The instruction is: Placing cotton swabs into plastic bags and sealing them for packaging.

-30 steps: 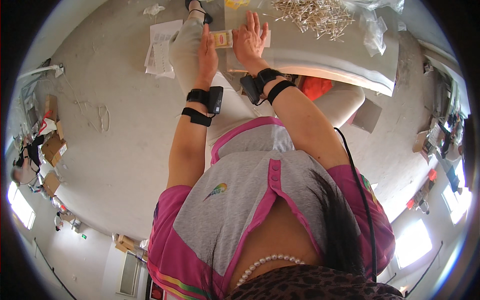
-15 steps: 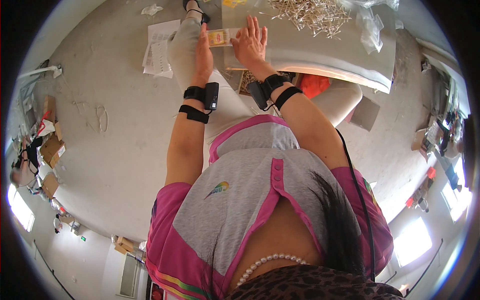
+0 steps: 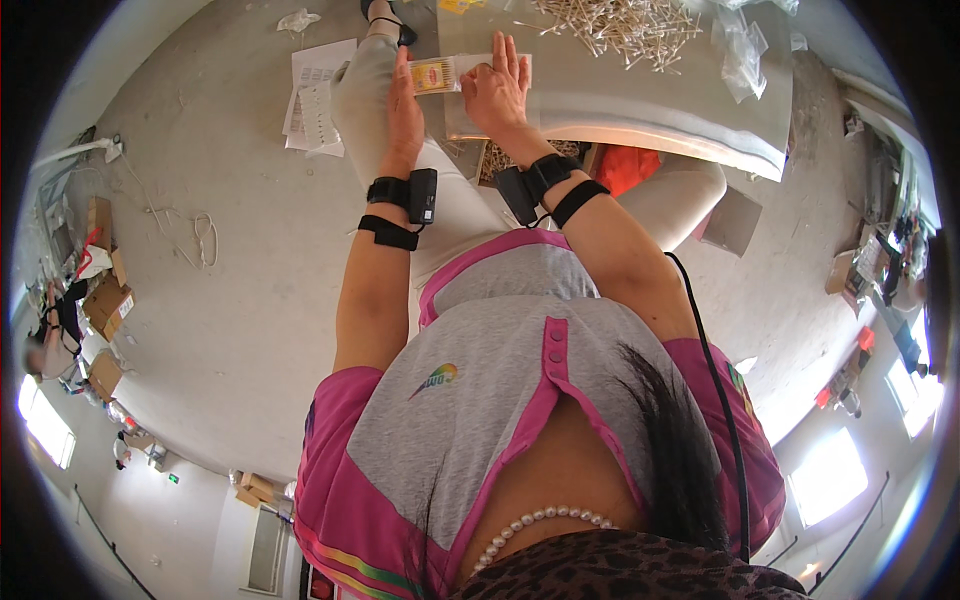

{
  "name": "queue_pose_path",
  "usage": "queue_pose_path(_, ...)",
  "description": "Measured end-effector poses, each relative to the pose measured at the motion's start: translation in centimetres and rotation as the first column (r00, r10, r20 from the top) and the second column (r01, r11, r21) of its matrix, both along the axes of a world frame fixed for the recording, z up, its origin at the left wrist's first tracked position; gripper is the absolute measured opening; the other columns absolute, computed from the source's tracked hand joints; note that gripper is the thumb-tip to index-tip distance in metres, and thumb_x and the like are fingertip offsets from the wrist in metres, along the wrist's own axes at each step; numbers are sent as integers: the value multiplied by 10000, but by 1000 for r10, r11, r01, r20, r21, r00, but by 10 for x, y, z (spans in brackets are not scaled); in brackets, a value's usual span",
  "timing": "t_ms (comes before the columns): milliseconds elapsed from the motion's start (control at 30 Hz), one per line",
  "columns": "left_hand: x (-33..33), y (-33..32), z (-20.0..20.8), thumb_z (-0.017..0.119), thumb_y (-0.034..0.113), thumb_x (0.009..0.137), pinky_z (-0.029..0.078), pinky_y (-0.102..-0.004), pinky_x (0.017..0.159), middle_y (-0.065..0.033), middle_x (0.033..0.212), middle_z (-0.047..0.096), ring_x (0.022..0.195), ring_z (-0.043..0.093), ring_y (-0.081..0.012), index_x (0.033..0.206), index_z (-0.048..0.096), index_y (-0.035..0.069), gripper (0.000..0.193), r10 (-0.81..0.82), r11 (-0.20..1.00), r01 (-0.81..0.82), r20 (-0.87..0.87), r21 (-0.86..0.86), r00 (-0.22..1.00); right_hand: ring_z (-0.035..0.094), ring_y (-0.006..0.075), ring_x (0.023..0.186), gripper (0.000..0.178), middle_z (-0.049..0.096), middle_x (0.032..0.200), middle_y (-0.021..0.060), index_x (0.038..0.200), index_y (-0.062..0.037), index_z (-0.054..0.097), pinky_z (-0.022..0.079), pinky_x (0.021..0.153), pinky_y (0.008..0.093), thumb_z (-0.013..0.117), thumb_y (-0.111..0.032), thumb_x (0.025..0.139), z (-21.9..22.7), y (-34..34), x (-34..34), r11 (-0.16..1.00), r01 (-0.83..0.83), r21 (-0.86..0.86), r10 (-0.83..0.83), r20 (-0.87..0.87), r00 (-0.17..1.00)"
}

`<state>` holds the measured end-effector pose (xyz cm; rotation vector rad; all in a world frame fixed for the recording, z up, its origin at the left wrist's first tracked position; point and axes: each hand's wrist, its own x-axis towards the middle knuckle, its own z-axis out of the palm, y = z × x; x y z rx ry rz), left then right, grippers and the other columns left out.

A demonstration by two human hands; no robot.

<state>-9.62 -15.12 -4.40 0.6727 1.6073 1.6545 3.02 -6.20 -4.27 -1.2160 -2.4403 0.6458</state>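
A small clear packet of cotton swabs with a yellow-and-red label lies flat at the table's near left corner. My left hand is seen edge-on, its fingers straight and together, resting against the packet's left end. Over the packet's clear plastic right part is my right hand. Its thumb and index finger are bent together on the plastic, while the other fingers stretch forward. Some of the plastic shows past those fingers. Farther back on the table is a loose heap of cotton swabs.
The grey table has a curved front edge above my lap. Crumpled clear bags lie on its right side. Under the edge are a container of swabs and a red bag. Printed sheets lie on the floor, left of my leg.
The packet and both hands have shifted very slightly left. A little more clear plastic shows between the label and my right hand. Otherwise the hands keep nearly the same pose.
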Motion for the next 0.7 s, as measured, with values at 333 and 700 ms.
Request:
queue_pose_path(333, 0, -3, 0, 340, 434, 1075, 235, -345, 1174, -103, 1551, 386, 1426, 338, -211, 1556, 329, 73, 602, 13, 999, -10, 66, -44, 998, 183, 371, 1509, 160, 275, 1602, 215, 890, -63, 687, 86, 1198, 581, 681, -218, 851, 12, -3, -7, 1000, 18, 13, -19, 106, 994)
queue_pose_path(700, -35, -8, -101, 360, 428, 1072, 215, -350, 1187, -101, 1572, 360, 1448, 315, -212, 1561, 316, 69, 607, 27, 1000, -28, 117, 4, 993, 125, 332, 1528, 171, 234, 1619, 149, 967, -86, 658, 44, 1170, 644, 671, -190, 832, 14, 3, -13, 999, -49, 22, 45, 179, 983)
